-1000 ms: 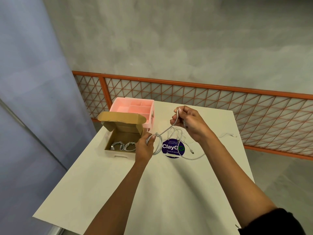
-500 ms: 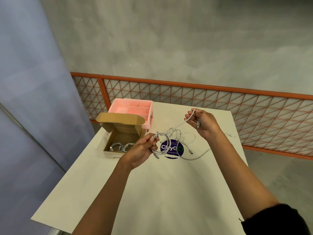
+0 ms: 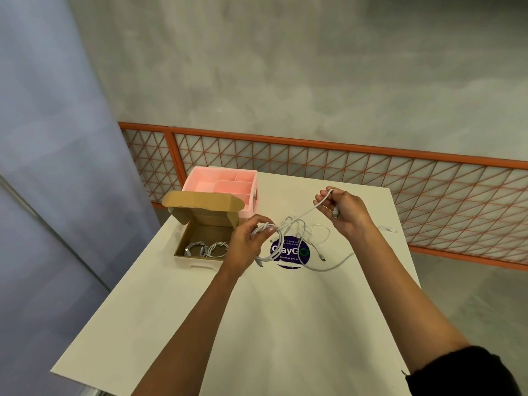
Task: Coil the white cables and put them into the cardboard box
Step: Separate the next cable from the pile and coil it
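Your left hand point(image 3: 248, 238) grips a coiled bundle of white cable point(image 3: 270, 247) beside the cardboard box point(image 3: 200, 241) at the tabletop's far left edge; your right hand point(image 3: 341, 208) pinches its free end, raised above the tabletop point(image 3: 285, 324).

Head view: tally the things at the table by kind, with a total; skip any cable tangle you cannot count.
Cardboard box: 1
Pink tray: 1
Purple sticker: 1
Coiled cables in the box: 2
White cable gripped by left hand and right hand: 1
Loose tangle: not countable
Total counted: 6
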### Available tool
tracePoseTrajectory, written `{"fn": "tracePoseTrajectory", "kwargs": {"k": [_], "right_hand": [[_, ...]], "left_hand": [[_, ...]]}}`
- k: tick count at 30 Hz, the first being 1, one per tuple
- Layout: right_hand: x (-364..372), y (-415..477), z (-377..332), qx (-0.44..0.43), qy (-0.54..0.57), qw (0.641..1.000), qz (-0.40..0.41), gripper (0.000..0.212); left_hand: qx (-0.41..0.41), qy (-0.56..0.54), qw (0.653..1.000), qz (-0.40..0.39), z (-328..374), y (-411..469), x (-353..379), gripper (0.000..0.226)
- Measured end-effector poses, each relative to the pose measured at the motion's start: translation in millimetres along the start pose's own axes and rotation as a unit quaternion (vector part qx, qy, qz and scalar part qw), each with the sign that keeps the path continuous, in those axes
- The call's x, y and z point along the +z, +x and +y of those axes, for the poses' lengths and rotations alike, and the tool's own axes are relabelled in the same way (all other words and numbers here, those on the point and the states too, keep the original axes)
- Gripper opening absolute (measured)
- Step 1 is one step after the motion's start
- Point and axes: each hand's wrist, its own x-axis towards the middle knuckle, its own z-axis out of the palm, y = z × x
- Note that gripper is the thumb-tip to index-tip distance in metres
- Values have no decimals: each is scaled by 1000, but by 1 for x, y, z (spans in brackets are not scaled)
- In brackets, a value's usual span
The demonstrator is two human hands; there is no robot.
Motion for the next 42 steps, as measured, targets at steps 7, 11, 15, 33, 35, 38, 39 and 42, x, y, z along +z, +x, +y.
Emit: {"fn": "tracePoseTrajectory", "kwargs": {"k": [7, 11, 15, 33, 35, 38, 39, 42], "right_hand": [[-6, 5, 4, -22, -41, 999, 9, 19], [-24, 12, 20, -103, -279, 953, 53, 15], [-25, 8, 34, -181, -612, 769, 37, 13], [12, -14, 52, 45, -313, 923, -219, 10], [12, -14, 52, 73, -339, 907, -239, 9], [12, -16, 52, 87, -363, 893, -252, 20], [11, -16, 52, 94, -358, 892, -260, 22], [10, -17, 54, 107, -341, 888, -290, 23]], "left_hand": [[-9, 49, 999, 16, -5, 1, 3, 15], [-16, -43, 998, 31, 1, 3, 0, 17], [-14, -70, 997, 39, 6, 6, 1, 12], [-19, 19, 998, 48, -2, 12, 17, 14], [-26, 26, 998, 60, -3, 11, 18, 12], [-35, 37, 995, 80, -6, 12, 18, 9], [-37, 39, 995, 86, -6, 13, 17, 10], [-33, 49, 994, 89, -2, 16, 14, 11]]}}
